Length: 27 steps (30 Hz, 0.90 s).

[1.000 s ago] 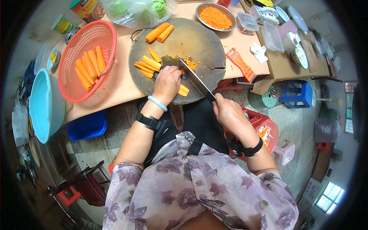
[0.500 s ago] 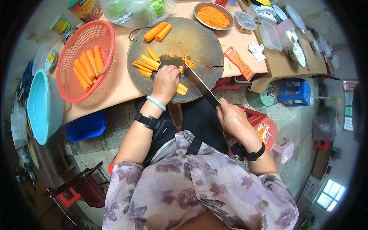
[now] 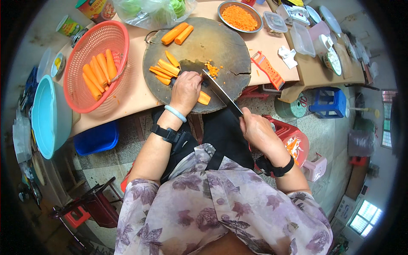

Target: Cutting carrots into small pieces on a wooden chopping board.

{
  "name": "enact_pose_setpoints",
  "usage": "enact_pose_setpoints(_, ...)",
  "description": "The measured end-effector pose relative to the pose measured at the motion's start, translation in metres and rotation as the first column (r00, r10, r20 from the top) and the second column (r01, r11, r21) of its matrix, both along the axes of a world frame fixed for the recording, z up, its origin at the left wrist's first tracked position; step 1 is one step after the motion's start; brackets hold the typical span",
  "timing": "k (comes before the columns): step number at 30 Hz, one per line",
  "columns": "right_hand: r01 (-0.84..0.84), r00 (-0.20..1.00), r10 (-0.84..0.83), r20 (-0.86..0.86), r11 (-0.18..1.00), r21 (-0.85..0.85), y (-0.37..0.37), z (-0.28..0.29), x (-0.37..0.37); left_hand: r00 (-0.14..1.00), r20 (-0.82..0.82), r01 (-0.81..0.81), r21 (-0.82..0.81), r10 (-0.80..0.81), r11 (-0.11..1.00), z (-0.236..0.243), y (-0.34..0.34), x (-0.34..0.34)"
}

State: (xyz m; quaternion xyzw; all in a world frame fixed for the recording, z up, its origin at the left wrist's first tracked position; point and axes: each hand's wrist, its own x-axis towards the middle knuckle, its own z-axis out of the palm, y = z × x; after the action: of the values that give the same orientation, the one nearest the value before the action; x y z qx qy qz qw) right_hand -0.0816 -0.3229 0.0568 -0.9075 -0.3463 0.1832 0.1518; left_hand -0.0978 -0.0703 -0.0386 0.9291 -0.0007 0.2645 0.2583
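On the round wooden chopping board (image 3: 225,46), my left hand (image 3: 186,91) is closed with bent fingers over a carrot piece, mostly hidden beneath them. My right hand (image 3: 257,129) grips the handle of a broad-bladed knife (image 3: 222,92); its far end rests on the board against my left fingertips. Diced carrot (image 3: 212,69) lies just beyond the blade. A carrot slice (image 3: 204,98) is between my left hand and the knife. Several cut carrot sticks (image 3: 165,68) are left of my fingers, and two larger carrot pieces (image 3: 177,33) sit at the board's far side.
A red plastic basket (image 3: 123,55) with peeled carrots stands left, beside a light-blue basin (image 3: 42,123). Behind the board are a bag of green vegetables (image 3: 148,12) and a metal bowl (image 3: 260,25) of diced carrot. An orange grater (image 3: 267,70) lies at right.
The knife and both hands keep nearly the same place on the board. The orange bit seen by my left fingertips is now out of sight. The whole view has shifted slightly.
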Motion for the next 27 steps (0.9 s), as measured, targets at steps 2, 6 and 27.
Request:
enact_pose_setpoints(2, 0.02, 1.0, -0.02, -0.014, 1.0, -0.007, -0.007, 0.003, -0.003, 1.0, -0.011, 0.003, -0.005, -0.003, 1.0, 0.002, -0.001, -0.001)
enact_pose_setpoints(6, 0.033, 0.999, -0.032, -0.013, 0.998, 0.057, -0.018, 0.003, -0.006, 1.0, 0.003, -0.03, -0.123, 0.03, 0.992, 0.008, -0.001, -0.01)
enact_pose_setpoints(27, -0.02, 1.0, 0.02, -0.011, 1.0, 0.01, 0.008, -0.001, 0.005, 0.987, -0.062, -0.146, 0.012, 0.147, 0.989, 0.007, 0.001, -0.007)
